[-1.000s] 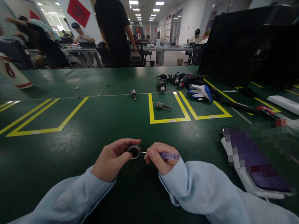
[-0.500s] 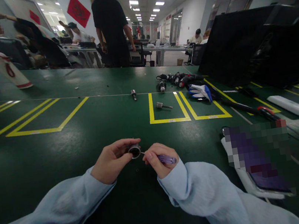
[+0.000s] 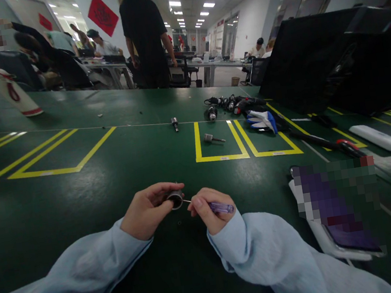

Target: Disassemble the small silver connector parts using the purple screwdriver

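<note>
My left hand (image 3: 148, 209) is closed on a small round metal ring-shaped part (image 3: 176, 199), its dark hollow face turned toward me. In my right hand (image 3: 212, 207) is a screwdriver (image 3: 221, 207) with a clear purple handle and a thin shaft. The shaft points left, its tip at the rim of the ring-shaped part; whether the tip is inside, I cannot tell. Just below the hands a tiny ring (image 3: 179, 223) lies on the green table (image 3: 165, 288).
Ahead, a metal part with a thin shaft (image 3: 212, 138) lies within yellow tape, a small metal piece (image 3: 175, 124) left of it. Farther right are a blue-and-white glove (image 3: 262, 122), dark tools (image 3: 228, 104), a phone (image 3: 338, 213) and a black screen (image 3: 318, 57). A person (image 3: 145, 31) stands beyond the table.
The ring-shaped part has tilted slightly in my left hand. My right hand with the screwdriver has shifted a little to the right, showing more of the shaft.
</note>
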Action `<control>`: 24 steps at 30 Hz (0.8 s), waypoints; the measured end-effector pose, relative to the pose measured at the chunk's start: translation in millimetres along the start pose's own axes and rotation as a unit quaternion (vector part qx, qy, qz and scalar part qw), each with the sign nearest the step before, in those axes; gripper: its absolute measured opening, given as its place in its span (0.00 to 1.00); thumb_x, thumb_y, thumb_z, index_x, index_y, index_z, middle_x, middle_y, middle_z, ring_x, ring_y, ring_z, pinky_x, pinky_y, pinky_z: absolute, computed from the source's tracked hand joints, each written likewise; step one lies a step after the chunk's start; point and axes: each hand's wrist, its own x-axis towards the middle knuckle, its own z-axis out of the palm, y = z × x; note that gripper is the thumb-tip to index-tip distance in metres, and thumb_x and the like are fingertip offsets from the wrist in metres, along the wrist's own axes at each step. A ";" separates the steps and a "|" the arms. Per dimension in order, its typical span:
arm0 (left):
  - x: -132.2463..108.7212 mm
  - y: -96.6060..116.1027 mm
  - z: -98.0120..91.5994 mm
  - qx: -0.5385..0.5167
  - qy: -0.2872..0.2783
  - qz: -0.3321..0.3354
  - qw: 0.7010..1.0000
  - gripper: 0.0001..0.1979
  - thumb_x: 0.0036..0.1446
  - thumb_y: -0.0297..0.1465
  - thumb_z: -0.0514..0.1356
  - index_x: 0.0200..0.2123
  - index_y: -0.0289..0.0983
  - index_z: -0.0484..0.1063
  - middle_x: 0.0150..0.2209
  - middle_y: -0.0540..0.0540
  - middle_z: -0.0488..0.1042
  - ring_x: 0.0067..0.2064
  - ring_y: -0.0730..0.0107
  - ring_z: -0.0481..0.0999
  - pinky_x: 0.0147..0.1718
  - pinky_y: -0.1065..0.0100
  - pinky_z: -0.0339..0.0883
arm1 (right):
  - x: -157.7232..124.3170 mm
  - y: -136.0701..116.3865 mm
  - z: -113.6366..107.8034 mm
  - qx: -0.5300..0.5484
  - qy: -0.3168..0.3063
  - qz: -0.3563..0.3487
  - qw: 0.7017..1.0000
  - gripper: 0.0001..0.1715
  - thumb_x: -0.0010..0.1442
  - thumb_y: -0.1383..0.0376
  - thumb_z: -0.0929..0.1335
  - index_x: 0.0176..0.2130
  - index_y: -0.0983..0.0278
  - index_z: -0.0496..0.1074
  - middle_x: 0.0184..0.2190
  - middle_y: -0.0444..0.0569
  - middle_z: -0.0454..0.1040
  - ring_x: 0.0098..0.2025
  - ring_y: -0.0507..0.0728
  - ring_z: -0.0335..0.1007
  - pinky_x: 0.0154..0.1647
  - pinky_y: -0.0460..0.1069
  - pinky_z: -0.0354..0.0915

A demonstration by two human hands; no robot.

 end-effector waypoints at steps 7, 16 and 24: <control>-0.4 3.1 0.8 -0.014 0.000 -0.005 1.000 0.16 0.36 0.27 0.62 0.34 0.33 0.72 0.38 0.43 0.76 0.40 0.60 0.75 0.45 0.58 0.66 | -1.2 -5.6 -0.5 -0.029 -0.029 -0.005 0.999 0.14 0.55 0.67 0.62 0.21 0.65 0.69 0.17 0.45 0.68 0.22 0.50 0.63 0.28 0.47 0.60; -2.6 8.3 2.6 -0.023 0.004 -0.018 1.000 0.17 0.35 0.27 0.62 0.34 0.34 0.73 0.37 0.43 0.76 0.40 0.59 0.74 0.45 0.58 0.65 | -1.3 -6.6 -0.8 -0.006 -0.037 -0.013 0.999 0.13 0.55 0.67 0.61 0.22 0.65 0.69 0.18 0.46 0.68 0.23 0.51 0.63 0.28 0.48 0.60; -2.2 10.0 3.9 -0.012 0.010 -0.008 1.000 0.15 0.37 0.27 0.61 0.33 0.33 0.73 0.36 0.43 0.76 0.39 0.61 0.75 0.44 0.58 0.66 | -0.3 -7.0 -0.7 -0.012 -0.032 -0.023 0.999 0.14 0.55 0.66 0.61 0.21 0.65 0.68 0.17 0.45 0.68 0.23 0.50 0.64 0.28 0.47 0.61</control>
